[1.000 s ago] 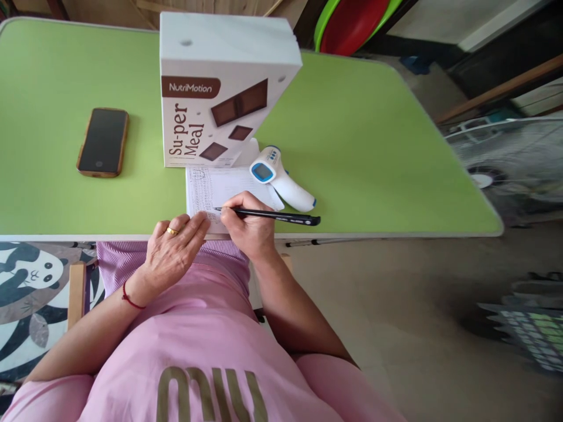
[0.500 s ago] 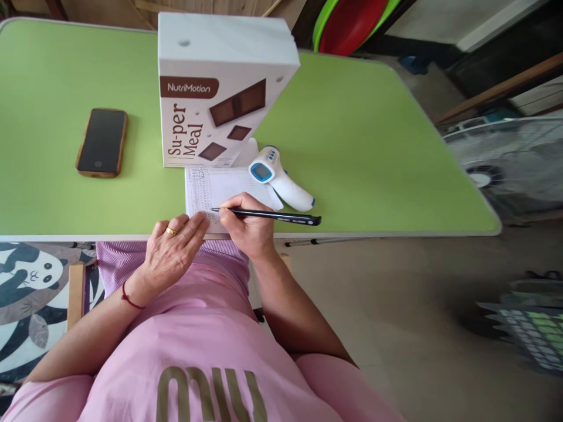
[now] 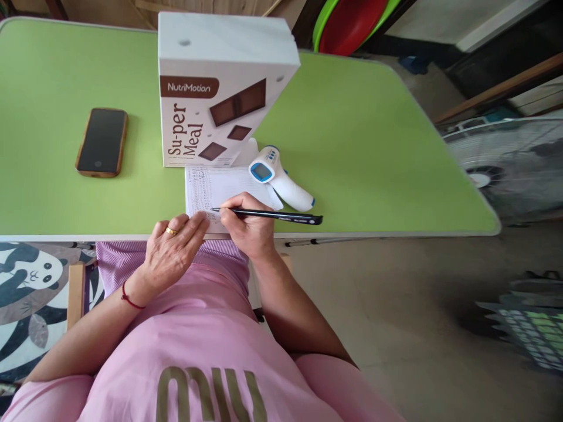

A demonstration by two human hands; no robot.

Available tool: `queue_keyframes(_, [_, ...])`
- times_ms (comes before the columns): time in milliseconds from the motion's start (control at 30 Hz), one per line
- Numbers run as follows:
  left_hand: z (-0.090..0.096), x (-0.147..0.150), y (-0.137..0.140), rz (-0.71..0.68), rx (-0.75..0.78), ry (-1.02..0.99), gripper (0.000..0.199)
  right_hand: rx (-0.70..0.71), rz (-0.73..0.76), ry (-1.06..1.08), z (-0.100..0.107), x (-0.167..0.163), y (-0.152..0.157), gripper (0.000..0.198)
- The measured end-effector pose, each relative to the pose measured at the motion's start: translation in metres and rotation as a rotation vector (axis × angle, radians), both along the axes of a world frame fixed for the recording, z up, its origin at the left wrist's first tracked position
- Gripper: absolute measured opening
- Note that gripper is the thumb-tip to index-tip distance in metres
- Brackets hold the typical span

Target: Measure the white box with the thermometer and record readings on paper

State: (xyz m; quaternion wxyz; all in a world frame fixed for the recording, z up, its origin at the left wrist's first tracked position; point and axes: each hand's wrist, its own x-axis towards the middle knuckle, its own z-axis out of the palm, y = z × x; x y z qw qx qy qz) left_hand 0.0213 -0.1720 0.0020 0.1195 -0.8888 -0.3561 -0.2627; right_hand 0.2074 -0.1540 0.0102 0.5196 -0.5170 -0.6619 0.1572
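Note:
My right hand (image 3: 250,227) is closed around a black pen (image 3: 285,217), its tip at the written lines on a white sheet of paper (image 3: 229,183). Dense handwriting covers the paper's left part. My left hand (image 3: 176,246) lies flat with fingers stretched out, the fingertips resting on the paper's lower left edge. A white and blue infrared thermometer (image 3: 281,179) lies on the paper's right side. Behind the paper stands a white NutriMotion box (image 3: 189,123), which hides the paper's far edge.
A phone in a brown case (image 3: 102,142) lies left on the green table (image 3: 360,146). The table's near edge runs just under my wrists. A fan (image 3: 505,158) stands beyond its right end. Red and green basins (image 3: 352,26) are behind the table.
The back end of the pen has shifted very slightly to the right. My left hand and the things on the table look the same.

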Motion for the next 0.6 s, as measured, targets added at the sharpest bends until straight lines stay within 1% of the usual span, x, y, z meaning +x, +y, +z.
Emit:
queue_keyframes(233, [0.0015,0.0002,-0.0001,-0.008,0.013,-0.003,0.027,-0.008,0.032,-0.033,0.0015,-0.0013,0.0013,0.012])
queue_keyframes(433, [-0.0002,-0.0004,0.0000,-0.011,0.001,0.000,0.026,0.012,-0.070,0.100,0.0005,-0.0019,0.0006,0.011])
queue_keyframes(600, [0.0000,-0.0004,-0.0003,-0.006,-0.011,0.000,0.027,-0.010,-0.051,0.058,0.0005,-0.0020,0.0009,0.011])
